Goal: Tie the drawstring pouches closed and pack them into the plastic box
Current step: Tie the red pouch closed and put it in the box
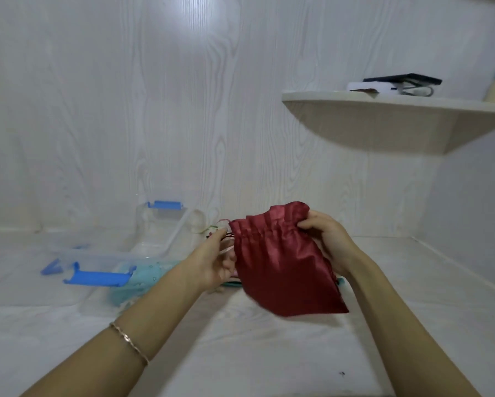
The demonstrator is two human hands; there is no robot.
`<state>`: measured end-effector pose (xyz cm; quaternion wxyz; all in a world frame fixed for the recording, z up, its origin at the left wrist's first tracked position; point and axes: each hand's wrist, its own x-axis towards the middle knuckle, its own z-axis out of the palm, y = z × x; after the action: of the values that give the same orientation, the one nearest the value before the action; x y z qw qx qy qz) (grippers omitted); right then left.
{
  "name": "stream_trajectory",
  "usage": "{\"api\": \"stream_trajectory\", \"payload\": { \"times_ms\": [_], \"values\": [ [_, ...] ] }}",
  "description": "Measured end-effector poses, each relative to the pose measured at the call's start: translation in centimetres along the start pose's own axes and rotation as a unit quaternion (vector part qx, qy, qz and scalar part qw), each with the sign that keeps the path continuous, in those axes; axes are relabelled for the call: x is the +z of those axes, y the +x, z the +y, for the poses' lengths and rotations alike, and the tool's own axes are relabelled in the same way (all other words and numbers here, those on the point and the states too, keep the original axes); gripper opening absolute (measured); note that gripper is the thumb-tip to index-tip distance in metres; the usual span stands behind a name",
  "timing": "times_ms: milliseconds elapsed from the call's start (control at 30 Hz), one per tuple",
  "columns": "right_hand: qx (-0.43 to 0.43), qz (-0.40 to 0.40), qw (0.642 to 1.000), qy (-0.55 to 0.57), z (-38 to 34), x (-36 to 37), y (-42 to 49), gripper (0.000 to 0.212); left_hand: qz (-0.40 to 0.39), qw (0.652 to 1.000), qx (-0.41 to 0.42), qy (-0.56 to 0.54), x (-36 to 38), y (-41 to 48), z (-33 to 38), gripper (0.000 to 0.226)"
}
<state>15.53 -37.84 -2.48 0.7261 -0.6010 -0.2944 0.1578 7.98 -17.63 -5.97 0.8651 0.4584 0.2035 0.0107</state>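
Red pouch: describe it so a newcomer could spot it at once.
Over the white tabletop, below the corner shelf, two hands hold one satin pouch. The left hand pinches its cords, the right hand its gathered mouth. It is dark red; the neighbouring pouch is pale blue.

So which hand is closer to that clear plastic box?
Left. The left hand pinches the cord of the red pouch just right of the box; the right hand holds the pouch's other side, farther off.
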Motion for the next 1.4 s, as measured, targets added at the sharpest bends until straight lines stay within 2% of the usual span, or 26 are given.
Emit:
{"api": "stream_trajectory", "payload": {
  "times_ms": [167, 233, 367, 433, 533, 633, 800, 1133, 1300, 1400],
  "values": [
    [-0.007, 0.008, 1.000, 0.006, -0.5, 0.2, -0.6, 0.046, -0.038, 0.997, -0.071, -0.010, -0.2, -0.7, 0.0, 0.050],
    [-0.012, -0.004, 1.000, -0.009, -0.6, 0.5, -0.6, 0.051, -0.035, 0.997, -0.068, -0.007, -0.4, -0.7, 0.0, 0.051],
    [-0.016, -0.018, 0.998, -0.049, -0.5, 0.5, -0.4, 0.046, -0.023, 0.999, -0.017, -0.030, -1.3, -0.4, 0.5, 0.048],
    [-0.029, -0.022, 0.993, -0.114, -0.4, 0.2, -0.3, 0.041, -0.023, 0.998, 0.020, -0.056, -1.6, 0.0, 1.2, 0.037],
    [-0.050, -0.008, 0.979, -0.196, 0.0, -0.5, 0.4, 0.047, 0.015, 0.988, 0.142, -0.051, -1.6, 0.1, 2.4, 0.017],
    [-0.035, 0.006, 0.972, -0.230, 0.6, -1.2, 0.7, 0.041, 0.039, 0.972, 0.230, -0.029, -1.6, -0.5, 2.7, 0.022],
    [0.010, -0.012, 0.948, -0.319, 2.2, -2.8, 0.0, 0.030, 0.067, 0.964, 0.256, -0.018, -2.1, -1.1, 2.2, 0.027],
    [0.015, 0.054, 0.955, -0.290, 2.4, -5.1, -0.7, 0.010, 0.045, 0.960, 0.278, -0.002, -1.0, -1.5, 2.8, 0.033],
    [-0.003, 0.075, 0.957, -0.279, 2.9, -6.1, -0.6, 0.012, 0.051, 0.956, 0.288, -0.010, -1.1, -1.3, 3.1, 0.035],
    [-0.002, 0.098, 0.970, -0.223, 3.2, -6.4, -0.6, 0.015, 0.061, 0.950, 0.307, -0.001, -1.0, -1.2, 3.4, 0.035]
  ]
}}
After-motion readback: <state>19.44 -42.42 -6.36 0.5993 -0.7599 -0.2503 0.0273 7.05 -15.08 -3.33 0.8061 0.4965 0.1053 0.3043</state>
